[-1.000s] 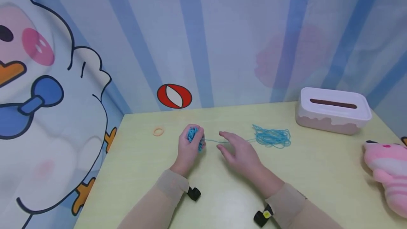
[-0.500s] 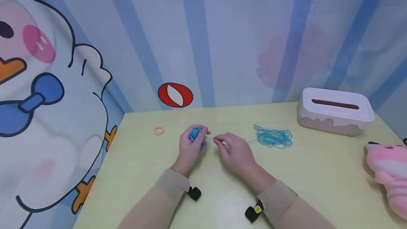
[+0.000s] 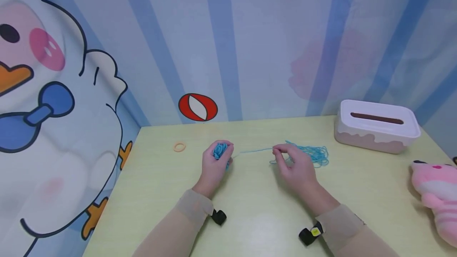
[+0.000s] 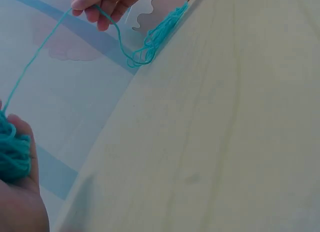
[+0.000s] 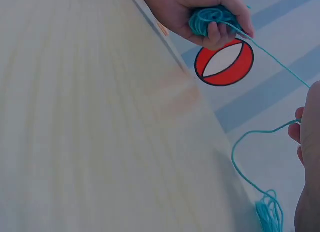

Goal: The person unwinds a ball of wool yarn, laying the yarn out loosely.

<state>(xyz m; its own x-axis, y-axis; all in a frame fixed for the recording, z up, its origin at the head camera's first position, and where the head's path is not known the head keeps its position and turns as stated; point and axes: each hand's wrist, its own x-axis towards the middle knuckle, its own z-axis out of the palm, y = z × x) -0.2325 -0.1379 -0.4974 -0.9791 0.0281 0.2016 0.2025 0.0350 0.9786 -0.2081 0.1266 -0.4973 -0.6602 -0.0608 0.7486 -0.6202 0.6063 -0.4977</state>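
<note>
My left hand (image 3: 213, 164) grips a wound bundle of turquoise yarn (image 3: 220, 150), its fingers curled round it. To the right, my right hand (image 3: 298, 165) pinches the yarn strand (image 3: 255, 151) between thumb and fingertips. The strand runs fairly straight between the two hands, as the left wrist view also shows with the strand (image 4: 36, 54) drawn tight. From the right fingers a slack length (image 5: 247, 137) curves down to a loose heap of the same yarn (image 3: 315, 154) on the table. In the head view the right hand partly covers that heap.
A peach-coloured ring (image 3: 179, 146) lies left of the left hand. A white and mauve tissue box (image 3: 376, 126) stands at the back right of the pale table (image 3: 250, 225). A pink plush toy (image 3: 437, 197) lies at the right edge. Behind hangs a printed curtain (image 3: 264, 50).
My right hand came in with open fingers, pinched the strand near the left hand, then drew it rightward. The left hand stays nearly in place with the yarn bundle.
</note>
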